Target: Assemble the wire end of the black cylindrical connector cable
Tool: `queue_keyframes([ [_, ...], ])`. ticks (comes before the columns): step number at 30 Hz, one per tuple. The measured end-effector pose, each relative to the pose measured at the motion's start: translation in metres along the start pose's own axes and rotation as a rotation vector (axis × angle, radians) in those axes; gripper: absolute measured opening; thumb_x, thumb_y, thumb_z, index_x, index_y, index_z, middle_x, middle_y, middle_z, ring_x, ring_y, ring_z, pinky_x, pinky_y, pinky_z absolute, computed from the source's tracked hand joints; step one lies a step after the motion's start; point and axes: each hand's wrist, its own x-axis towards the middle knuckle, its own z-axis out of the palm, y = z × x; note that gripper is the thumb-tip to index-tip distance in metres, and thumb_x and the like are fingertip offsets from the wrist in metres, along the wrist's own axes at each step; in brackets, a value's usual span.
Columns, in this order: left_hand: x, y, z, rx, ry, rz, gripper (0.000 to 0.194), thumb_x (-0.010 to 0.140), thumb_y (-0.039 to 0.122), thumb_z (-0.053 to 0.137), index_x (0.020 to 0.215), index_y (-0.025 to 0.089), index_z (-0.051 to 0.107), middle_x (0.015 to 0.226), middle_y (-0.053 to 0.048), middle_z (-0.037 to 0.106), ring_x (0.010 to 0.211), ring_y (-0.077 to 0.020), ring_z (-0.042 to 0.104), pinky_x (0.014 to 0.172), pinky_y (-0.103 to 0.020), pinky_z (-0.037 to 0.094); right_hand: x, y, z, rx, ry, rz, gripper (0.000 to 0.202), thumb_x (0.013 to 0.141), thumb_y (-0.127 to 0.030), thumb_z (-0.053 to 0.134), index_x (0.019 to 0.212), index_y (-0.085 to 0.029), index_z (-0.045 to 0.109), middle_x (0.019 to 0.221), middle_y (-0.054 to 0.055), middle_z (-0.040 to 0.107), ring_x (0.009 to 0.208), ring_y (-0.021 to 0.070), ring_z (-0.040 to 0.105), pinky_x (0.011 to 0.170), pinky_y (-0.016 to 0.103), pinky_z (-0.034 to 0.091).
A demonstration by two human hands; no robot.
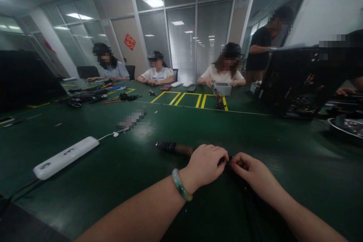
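Screwdriver (176,148) under left hand (205,166), touching

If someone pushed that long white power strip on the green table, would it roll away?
Probably not. The white power strip looks flat and boxy, so it would likely slide, not roll. Its cable looks floppy and might drag behind. It seems rigid, probably light plastic. Both hands, left hand and right hand, are away from it.
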Motion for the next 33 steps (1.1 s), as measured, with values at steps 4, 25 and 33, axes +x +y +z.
queue_keyframes([
  [4, -0.0005, 0.0015, -0.0017, -0.015, 0.022, -0.010, 0.015, 0.086, 0.021, 0.060, 0.100, 0.021, 0.059, 0.103, -0.001, 0.066, 0.096, -0.0199, 0.060, 0.090, -0.036, 0.043, 0.0000, -0.0007, -0.0006, -0.008, -0.004, 0.019, 0.019, 0.087, -0.039, 0.054, 0.087, -0.021, 0.062, 0.079, -0.001, 0.066, 0.072, 0.0170, 0.062, 0.060, 0.024, 0.043],
  [25, -0.0008, 0.0002, -0.0011, -0.009, 0.019, 0.001, 0.014, 0.085, 0.019, 0.058, 0.100, 0.019, 0.057, 0.111, -0.003, 0.063, 0.100, -0.0203, 0.059, 0.093, -0.037, 0.044, -0.0012, -0.0055, -0.0013, -0.060, 0.014, 0.056, 0.024, 0.089, -0.043, 0.052, 0.087, -0.022, 0.064, 0.077, -0.001, 0.067, 0.070, 0.0165, 0.062, 0.058, 0.024, 0.041],
  [33, -0.0024, 0.0015, -0.0017, 0.034, 0.021, -0.009, 0.017, 0.082, 0.016, 0.059, 0.098, 0.020, 0.056, 0.113, -0.003, 0.062, 0.105, -0.0198, 0.056, 0.101, -0.037, 0.039, -0.0004, -0.0016, -0.0009, -0.053, 0.011, 0.041, 0.023, 0.089, -0.042, 0.051, 0.088, -0.022, 0.063, 0.079, -0.001, 0.068, 0.071, 0.0172, 0.063, 0.058, 0.025, 0.042],
])
